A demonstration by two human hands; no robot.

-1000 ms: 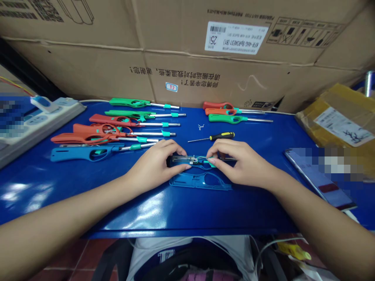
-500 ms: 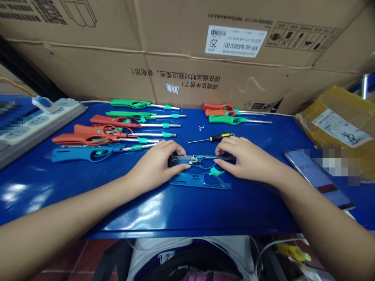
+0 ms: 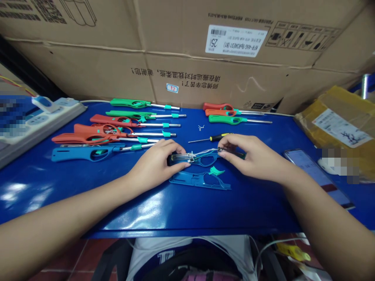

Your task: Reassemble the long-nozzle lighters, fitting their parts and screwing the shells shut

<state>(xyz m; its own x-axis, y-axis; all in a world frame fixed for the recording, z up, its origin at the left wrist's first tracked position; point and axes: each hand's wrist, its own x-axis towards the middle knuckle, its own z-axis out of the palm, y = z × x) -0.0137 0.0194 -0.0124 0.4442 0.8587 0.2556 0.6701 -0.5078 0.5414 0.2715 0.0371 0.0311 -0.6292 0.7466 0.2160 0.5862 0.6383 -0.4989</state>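
Opened lighter (image 3: 202, 157) between pinching hands (image 3: 155, 166)

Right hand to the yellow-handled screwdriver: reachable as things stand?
Probably yes. The screwdriver lies just beyond the right hand with nothing between them. That hand is pinching one end of the opened blue lighter, whose other end the left hand holds, so it would need to let go first.

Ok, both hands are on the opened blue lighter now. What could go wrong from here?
1. The right hand holds the tube end of the opened blue lighter raised while the left hand pins the other end. The thin wire arching between them could snag or pull loose.
2. The teal trigger lies loose beside the blue shell half, near the right hand. A brush might flick it away.
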